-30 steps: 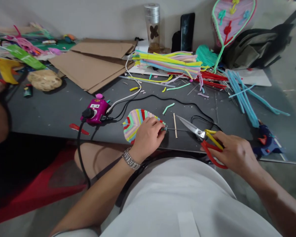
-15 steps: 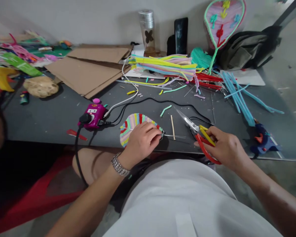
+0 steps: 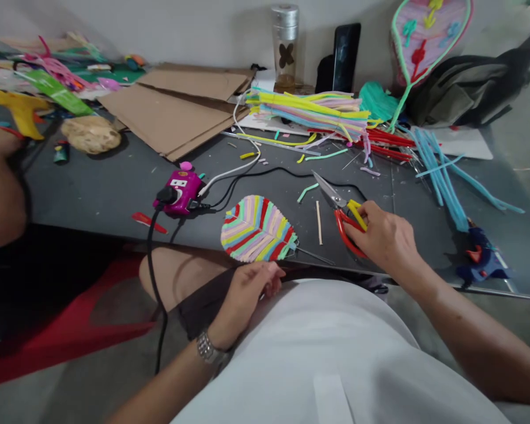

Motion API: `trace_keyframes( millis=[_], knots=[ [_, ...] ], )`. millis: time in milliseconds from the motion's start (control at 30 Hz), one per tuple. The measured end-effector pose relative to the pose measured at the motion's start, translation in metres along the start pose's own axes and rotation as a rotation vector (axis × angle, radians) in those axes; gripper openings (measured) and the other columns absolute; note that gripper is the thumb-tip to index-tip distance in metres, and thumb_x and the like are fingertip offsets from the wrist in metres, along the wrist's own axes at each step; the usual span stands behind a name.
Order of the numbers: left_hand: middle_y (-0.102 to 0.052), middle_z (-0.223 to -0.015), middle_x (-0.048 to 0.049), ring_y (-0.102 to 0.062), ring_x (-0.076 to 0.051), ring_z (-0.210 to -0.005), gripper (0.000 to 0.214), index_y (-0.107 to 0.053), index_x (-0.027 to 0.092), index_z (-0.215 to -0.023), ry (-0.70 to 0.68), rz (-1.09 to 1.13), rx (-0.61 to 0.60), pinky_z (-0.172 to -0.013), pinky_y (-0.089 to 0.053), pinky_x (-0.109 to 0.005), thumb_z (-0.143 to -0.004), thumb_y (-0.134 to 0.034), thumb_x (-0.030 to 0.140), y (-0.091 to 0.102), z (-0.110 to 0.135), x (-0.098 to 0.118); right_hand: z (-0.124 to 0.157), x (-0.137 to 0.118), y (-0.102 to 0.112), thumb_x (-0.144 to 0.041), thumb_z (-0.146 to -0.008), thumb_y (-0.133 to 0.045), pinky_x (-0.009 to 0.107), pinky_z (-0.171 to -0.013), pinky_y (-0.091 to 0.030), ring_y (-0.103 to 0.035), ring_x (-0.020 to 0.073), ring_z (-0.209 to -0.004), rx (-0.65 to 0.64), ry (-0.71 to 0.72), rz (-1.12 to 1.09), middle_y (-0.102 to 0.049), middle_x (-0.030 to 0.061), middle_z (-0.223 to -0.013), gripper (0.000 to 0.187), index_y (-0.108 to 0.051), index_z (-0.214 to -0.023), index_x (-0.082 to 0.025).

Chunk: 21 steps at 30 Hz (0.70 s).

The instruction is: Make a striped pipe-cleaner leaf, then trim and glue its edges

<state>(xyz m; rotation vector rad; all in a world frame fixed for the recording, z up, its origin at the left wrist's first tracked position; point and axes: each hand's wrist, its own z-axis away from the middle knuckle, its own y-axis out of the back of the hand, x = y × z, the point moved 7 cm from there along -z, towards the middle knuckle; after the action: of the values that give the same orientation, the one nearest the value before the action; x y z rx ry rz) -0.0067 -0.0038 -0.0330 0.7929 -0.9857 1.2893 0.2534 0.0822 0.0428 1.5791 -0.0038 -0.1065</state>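
A leaf-shaped piece of striped pipe cleaners (image 3: 258, 229) lies flat near the table's front edge, with thin wires sticking out at its right tip. Just below it, off the edge, my left hand (image 3: 249, 291) is loosely closed, fingers curled together; I see nothing in it. My right hand (image 3: 386, 235) grips scissors (image 3: 337, 199) by their red and yellow handles, resting low over the table, blades pointing up and left. Between leaf and scissors lie a short pale strip (image 3: 319, 222) and a bent mint-green pipe cleaner piece (image 3: 308, 192).
A purple power strip (image 3: 183, 191) with black cables stands left of the leaf. Behind are cardboard sheets (image 3: 176, 121), a pipe cleaner bundle (image 3: 309, 112) and a bottle (image 3: 285, 50). A blue glue gun (image 3: 483, 259) lies at right. Another person's arm (image 3: 2, 194) is at far left.
My left hand has let go of the leaf and drawn back toward me, uncovering it. The scissors in my right hand have shifted slightly left. The view has turned a little left.
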Motion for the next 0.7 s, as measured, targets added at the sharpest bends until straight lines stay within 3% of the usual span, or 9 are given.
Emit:
trace_keyframes(
  millis=[167,367,467,533,633,700],
  knots=[
    [-0.064,-0.063,-0.0019,-0.056,-0.01,-0.057,0.05,-0.075,0.011,-0.078,0.189,0.28,0.148,-0.056,-0.043,-0.021,-0.073,-0.081,0.06,0.011,-0.014,-0.019,-0.021,-0.011,0.001,-0.053,-0.092,-0.058,0.032,-0.057,-0.026,-0.067,0.026,-0.069,0.028,-0.01,0.112,-0.071,0.0116,-0.078,0.036,-0.062,-0.1,-0.017],
    [-0.068,-0.065,-0.0026,-0.059,-0.01,-0.057,0.04,-0.074,0.012,-0.073,0.139,0.328,0.31,-0.055,-0.043,-0.021,-0.066,-0.087,0.049,0.026,-0.013,-0.021,-0.028,-0.012,-0.01,-0.051,-0.093,-0.058,0.032,-0.059,-0.028,-0.065,0.0256,-0.077,-0.043,0.064,0.119,-0.071,0.0147,-0.093,0.035,-0.067,-0.094,-0.017],
    [-0.069,-0.067,-0.0021,-0.06,-0.01,-0.058,0.033,-0.072,0.013,-0.072,0.083,0.34,0.345,-0.054,-0.044,-0.021,-0.069,-0.086,0.043,0.029,-0.008,-0.017,-0.015,-0.021,0.002,-0.042,-0.094,-0.058,0.031,-0.061,-0.03,-0.064,0.0255,-0.081,0.071,0.129,0.047,-0.069,0.015,-0.097,0.028,-0.068,-0.095,-0.015],
    [-0.07,-0.067,-0.0018,-0.061,-0.011,-0.059,0.031,-0.071,0.014,-0.071,0.039,0.337,0.359,-0.055,-0.046,-0.021,-0.07,-0.085,0.042,0.031,-0.004,-0.012,0.003,-0.041,0.009,-0.034,-0.095,-0.056,0.03,-0.064,-0.034,-0.063,0.0221,-0.081,0.116,0.266,-0.139,-0.069,0.0117,-0.093,0.021,-0.068,-0.094,-0.016],
    [-0.072,-0.068,-0.0022,-0.065,-0.013,-0.06,0.033,-0.071,0.015,-0.073,0.009,0.328,0.352,-0.057,-0.05,-0.023,-0.072,-0.084,0.044,0.029,0.0,-0.007,0.034,-0.084,-0.003,-0.034,-0.094,-0.06,0.026,-0.063,-0.036,-0.059,0.0147,-0.069,-0.126,0.529,-0.464,-0.068,0.0034,-0.079,0.019,-0.065,-0.084,-0.019],
    [-0.075,-0.073,-0.0042,-0.069,-0.016,-0.064,0.035,-0.073,0.014,-0.077,0.021,0.322,0.308,-0.061,-0.053,-0.025,-0.074,-0.083,0.048,0.025,0.0,-0.006,0.047,-0.102,-0.018,-0.026,-0.091,-0.061,0.025,-0.061,-0.033,-0.055,0.0128,-0.064,-0.263,0.553,-0.495,-0.065,0.0004,-0.071,0.014,-0.063,-0.078,-0.019]
  ],
)
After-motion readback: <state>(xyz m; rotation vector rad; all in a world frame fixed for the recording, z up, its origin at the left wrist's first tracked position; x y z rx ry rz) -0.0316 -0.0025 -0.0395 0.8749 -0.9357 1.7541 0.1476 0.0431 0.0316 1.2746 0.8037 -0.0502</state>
